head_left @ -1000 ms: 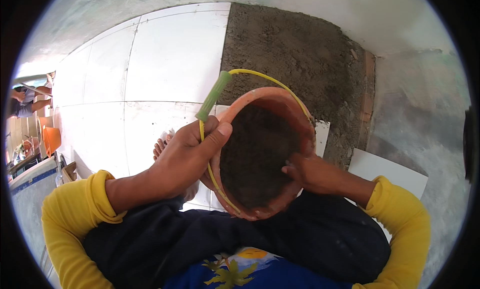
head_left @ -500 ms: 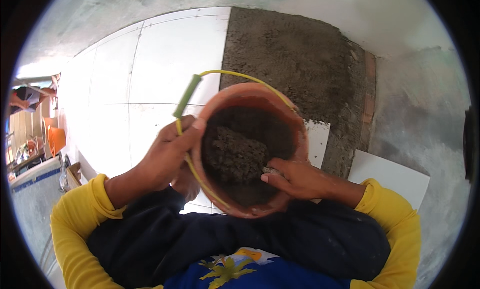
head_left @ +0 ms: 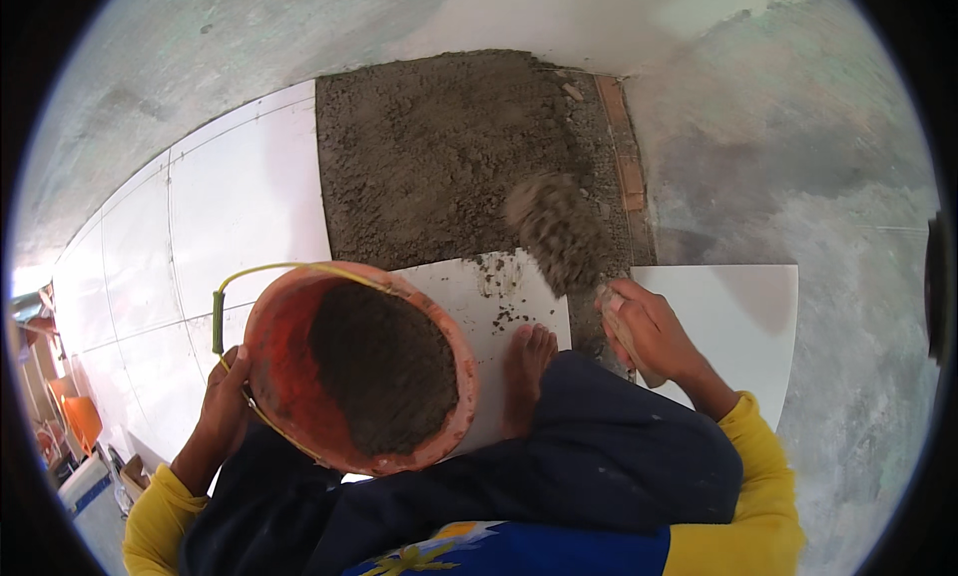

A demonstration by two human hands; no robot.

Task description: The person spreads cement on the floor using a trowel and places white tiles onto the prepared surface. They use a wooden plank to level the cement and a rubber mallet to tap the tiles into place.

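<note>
My left hand [head_left: 226, 404] is closed on the left side of an orange bucket [head_left: 284, 349], which tilts over my lap. Grey, crumbly mortar [head_left: 391, 377] fills the bucket's right part. A yellow wire handle with a green grip arches over its far left side. In my right hand [head_left: 656, 329] is the handle of a trowel [head_left: 631, 345]. A heap of mortar [head_left: 559, 227], blurred by motion, hides its blade. The loaded trowel is over the right edge of the rough mortar bed [head_left: 429, 157], just beyond the white tile beside my bare foot [head_left: 527, 372].
White tiles [head_left: 239, 197] cover the floor at left. Mortar crumbs [head_left: 504, 297] lie on the tile ahead of my foot. Another white tile [head_left: 733, 307] lies at right, by the grey wall [head_left: 798, 177]. A reddish brick strip [head_left: 626, 162] edges the bed. Orange containers [head_left: 80, 416] stand far left.
My right hand has come out of the bucket and moved right, lifting a trowel loaded with mortar. The bucket has shifted left and tilted, with my left hand still on it. My view has swung right.
</note>
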